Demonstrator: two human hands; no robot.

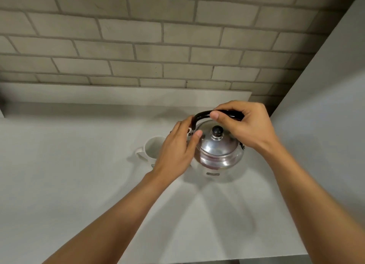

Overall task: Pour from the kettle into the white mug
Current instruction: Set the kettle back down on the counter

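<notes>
I see the shiny steel kettle (217, 151) standing on the pale counter (79, 175), my right hand (245, 125) curled round its black handle (203, 114), left hand (177, 149) loosely spread against its side. The white ceramic mug (152, 149) sits just left of the kettle; I judge this the grasping step, with lifting and tipping towards the mug next.

Shiny silver kettle (216, 151) with black handle (203, 116), white mug (150, 149), pale grey counter (79, 184), grey brick-patterned wall (138, 46).

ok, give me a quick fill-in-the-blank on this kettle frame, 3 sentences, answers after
1. The right hand grips the shiny steel kettle by its black ____.
2. The white ceramic mug stands to the kettle's ____ in the head view.
3. The left hand rests against the kettle's side, partly hiding the ____.

Missing words: handle; left; mug
</notes>
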